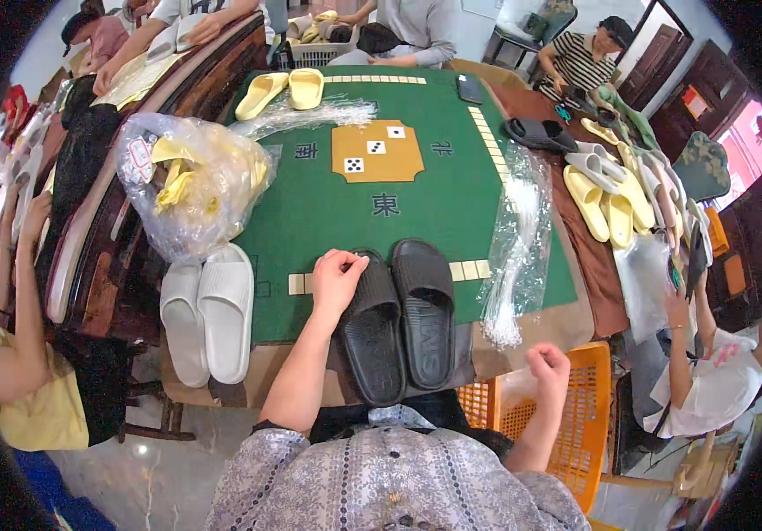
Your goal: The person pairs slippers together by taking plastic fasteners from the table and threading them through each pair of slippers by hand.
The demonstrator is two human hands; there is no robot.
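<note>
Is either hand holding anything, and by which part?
The left hand is at the toe of the left black slipper; a hold cannot be told. The right hand shows nothing held.

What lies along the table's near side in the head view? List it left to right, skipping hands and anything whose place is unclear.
Grey slippers → black slippers → clear packet.
</note>
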